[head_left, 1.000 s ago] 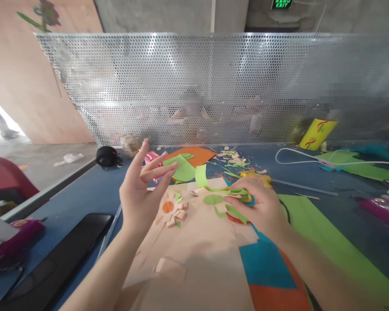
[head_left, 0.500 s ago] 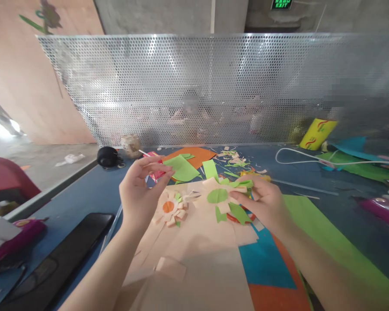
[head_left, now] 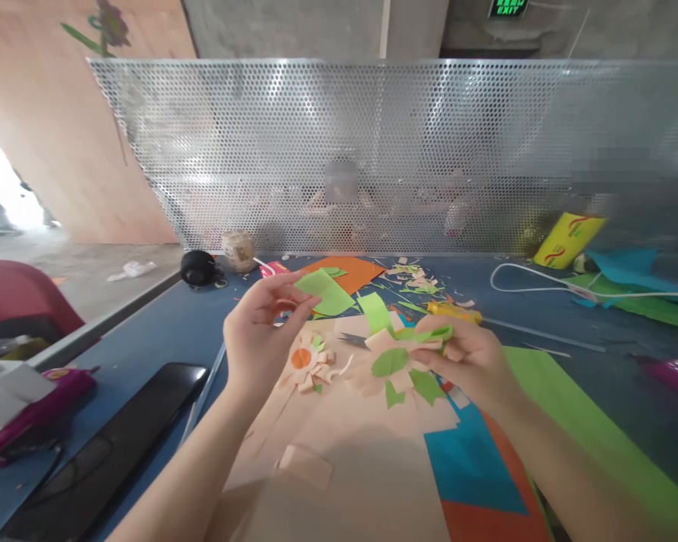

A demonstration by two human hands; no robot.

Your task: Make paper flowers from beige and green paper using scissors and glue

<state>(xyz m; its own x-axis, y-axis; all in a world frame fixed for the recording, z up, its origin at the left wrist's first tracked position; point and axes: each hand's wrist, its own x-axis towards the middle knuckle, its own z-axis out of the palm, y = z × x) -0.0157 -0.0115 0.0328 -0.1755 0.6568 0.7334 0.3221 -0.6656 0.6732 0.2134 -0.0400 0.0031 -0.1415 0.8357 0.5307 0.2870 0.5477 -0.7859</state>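
Note:
My right hand (head_left: 466, 354) is closed on the edge of a pale peach flower (head_left: 373, 376) cut from felt-like sheet, with a green oval centre and green leaf pieces. My left hand (head_left: 268, 320) is raised to the left, thumb and forefinger drawn together; whether something small is between them I cannot make out. Just behind its fingertips lies a light green leaf-shaped piece (head_left: 331, 293). Below it, a second peach flower with an orange centre (head_left: 301, 358) rests on the large peach sheet (head_left: 373, 482). Scissor blades (head_left: 352, 340) show between the two flowers.
Blue sheet (head_left: 474, 459), green sheet (head_left: 576, 421) and orange sheet (head_left: 361, 275) lie around the work. Cut scraps (head_left: 415, 278) litter the back. A black phone (head_left: 107, 452) sits left, a yellow roll (head_left: 568, 241) back right, and a perforated metal screen (head_left: 344, 113) closes the far edge.
The view has shifted slightly, so most things sit further right. The held flower has tilted and lowered a little in my right hand. My left hand keeps its pinched pose.

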